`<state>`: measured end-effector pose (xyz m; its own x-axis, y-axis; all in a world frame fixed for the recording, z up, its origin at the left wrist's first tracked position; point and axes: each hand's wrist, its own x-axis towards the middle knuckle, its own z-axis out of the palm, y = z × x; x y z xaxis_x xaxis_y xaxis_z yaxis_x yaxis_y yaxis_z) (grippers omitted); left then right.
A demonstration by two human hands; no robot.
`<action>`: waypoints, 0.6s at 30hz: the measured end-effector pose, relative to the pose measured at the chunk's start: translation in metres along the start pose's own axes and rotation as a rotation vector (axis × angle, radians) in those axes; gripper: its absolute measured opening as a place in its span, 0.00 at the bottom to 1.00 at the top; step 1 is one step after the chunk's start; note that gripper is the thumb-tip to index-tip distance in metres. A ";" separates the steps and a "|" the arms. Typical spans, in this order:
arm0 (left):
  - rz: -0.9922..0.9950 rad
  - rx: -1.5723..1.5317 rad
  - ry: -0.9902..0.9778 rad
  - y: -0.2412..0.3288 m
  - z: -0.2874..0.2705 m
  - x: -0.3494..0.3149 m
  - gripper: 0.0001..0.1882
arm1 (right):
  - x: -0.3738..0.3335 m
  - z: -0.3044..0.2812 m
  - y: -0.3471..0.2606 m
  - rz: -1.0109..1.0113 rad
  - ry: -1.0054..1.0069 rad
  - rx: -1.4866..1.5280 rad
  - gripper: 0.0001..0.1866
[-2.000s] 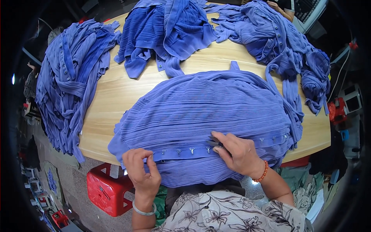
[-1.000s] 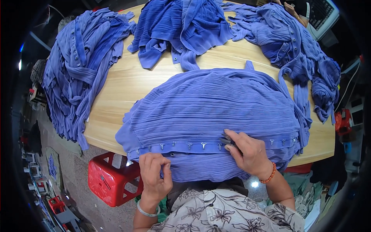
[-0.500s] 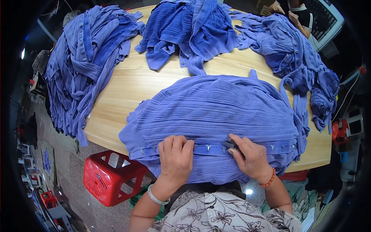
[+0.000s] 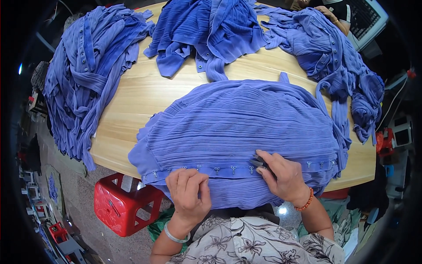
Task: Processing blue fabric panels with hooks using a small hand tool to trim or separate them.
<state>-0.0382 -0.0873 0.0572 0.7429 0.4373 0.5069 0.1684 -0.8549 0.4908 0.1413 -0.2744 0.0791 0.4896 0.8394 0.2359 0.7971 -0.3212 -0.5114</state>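
Note:
A ribbed blue-purple knit cardigan (image 4: 241,119) lies spread before me, its button band (image 4: 225,171) running left to right near the table's front edge. Several small white loops, like thread ends, dot that band. Held in my right hand (image 4: 283,178) are small dark thread snips (image 4: 258,160), their tips just above the band, close to one white loop. My left hand (image 4: 189,191) rests at the band's lower edge, left of the snips, with its fingers curled under. Whether fabric is pinched beneath those fingers is hidden.
Blue knit garments are heaped at the table's left (image 4: 92,75), far middle (image 4: 189,31) and right (image 4: 327,57). A red plastic stool (image 4: 116,204) stands by the wooden table (image 4: 127,119) at front left. Another person's hand (image 4: 327,14) touches the right heap.
My left hand has shifted left and slightly nearer me, uncovering more white loops on the band. The snips have turned a little and stay near the band. The whole view has shifted slightly.

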 end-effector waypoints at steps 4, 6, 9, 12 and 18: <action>-0.010 0.023 -0.012 0.003 -0.001 0.002 0.10 | -0.001 -0.001 -0.002 0.001 0.001 -0.009 0.24; -0.001 0.028 -0.009 0.003 0.002 0.005 0.11 | 0.000 -0.001 -0.002 0.004 -0.006 -0.019 0.24; 0.000 0.010 -0.008 0.003 0.004 0.007 0.11 | -0.002 -0.001 -0.002 0.005 0.001 -0.020 0.23; -0.022 -0.049 -0.021 0.003 0.002 0.006 0.12 | -0.002 -0.004 -0.004 -0.015 0.000 -0.016 0.24; -0.092 -0.176 -0.054 0.002 -0.001 0.003 0.12 | 0.018 -0.004 -0.023 -0.171 -0.076 0.033 0.25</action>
<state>-0.0369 -0.0874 0.0604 0.7641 0.4918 0.4174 0.1253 -0.7480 0.6518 0.1327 -0.2538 0.0982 0.3188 0.9117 0.2593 0.8536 -0.1573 -0.4967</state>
